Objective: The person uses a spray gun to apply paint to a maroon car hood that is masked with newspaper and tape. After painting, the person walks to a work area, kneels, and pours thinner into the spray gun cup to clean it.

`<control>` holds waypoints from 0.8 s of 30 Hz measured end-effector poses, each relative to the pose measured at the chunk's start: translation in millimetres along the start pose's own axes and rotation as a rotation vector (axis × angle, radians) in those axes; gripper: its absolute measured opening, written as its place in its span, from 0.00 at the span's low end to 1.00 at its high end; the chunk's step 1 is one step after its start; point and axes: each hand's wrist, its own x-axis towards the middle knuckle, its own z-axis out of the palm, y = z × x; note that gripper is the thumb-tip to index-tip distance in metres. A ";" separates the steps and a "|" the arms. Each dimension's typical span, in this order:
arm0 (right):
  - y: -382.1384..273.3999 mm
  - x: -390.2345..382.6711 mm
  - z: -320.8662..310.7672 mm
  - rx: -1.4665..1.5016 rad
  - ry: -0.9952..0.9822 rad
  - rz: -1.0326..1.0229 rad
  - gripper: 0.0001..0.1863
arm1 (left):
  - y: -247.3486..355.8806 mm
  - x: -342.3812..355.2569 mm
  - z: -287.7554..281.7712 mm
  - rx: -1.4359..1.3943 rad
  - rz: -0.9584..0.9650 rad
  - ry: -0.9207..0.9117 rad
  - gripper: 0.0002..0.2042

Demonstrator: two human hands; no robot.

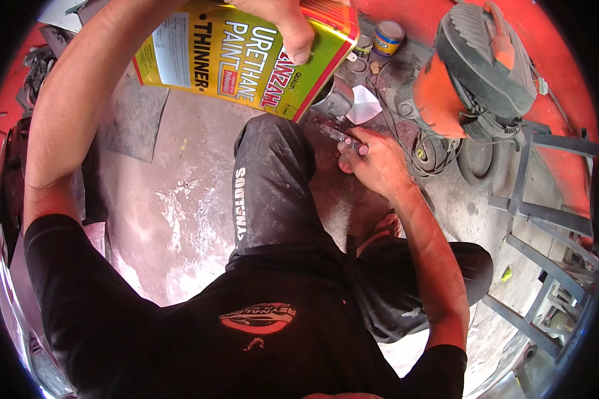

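Note:
My left hand (pixel 293 30) grips a large rectangular thinner can (pixel 226 56), yellow and green with red edges, from its top side. The can is tilted, its lower right corner close above a grey metal cup (pixel 336 98). Below that cup, the fingers of my right hand (pixel 376 159) are wrapped round the dark metal body of what looks like a spray gun (pixel 339 134). A white folded piece (pixel 364 105) shows beside the cup. Whether liquid is flowing cannot be made out, as the can's opening is hidden.
An orange-and-black vacuum cleaner (pixel 476 73) stands at the far right, with a coiled hose (pixel 439 151) near it. Small paint cans (pixel 387 38) sit by the red wall. Grey metal frames (pixel 546 266) line the right side. A dark flat sheet (pixel 134 123) lies on the floor at left.

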 end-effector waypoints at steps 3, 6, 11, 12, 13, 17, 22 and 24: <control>1.0 -4.1 -3.1 -0.017 0.000 0.023 0.17 | -10.2 11.8 4.1 0.016 0.096 0.029 0.30; -3.5 1.8 1.3 0.017 -0.031 -0.015 0.17 | -11.1 0.5 7.1 0.000 0.052 0.031 0.30; -4.5 4.7 0.9 0.043 -0.016 -0.023 0.15 | 6.2 -9.3 -0.1 0.000 -0.039 0.005 0.30; -2.9 4.1 0.1 0.047 -0.008 -0.020 0.15 | 9.2 -9.7 -3.6 -0.031 -0.042 -0.013 0.30; -0.9 4.3 -0.1 0.048 0.000 -0.022 0.15 | 12.6 -13.2 -11.0 -0.077 -0.037 -0.038 0.30; -1.7 4.5 -2.2 0.074 0.005 -0.028 0.15 | -15.1 -9.6 4.0 -0.071 0.068 0.081 0.33; 0.7 2.7 0.2 0.131 0.051 -0.054 0.16 | -55.1 -38.7 19.8 -0.275 0.018 0.202 0.45; -0.6 4.3 0.5 0.149 0.062 -0.062 0.16 | -65.4 -45.4 34.4 -0.276 0.185 0.339 0.48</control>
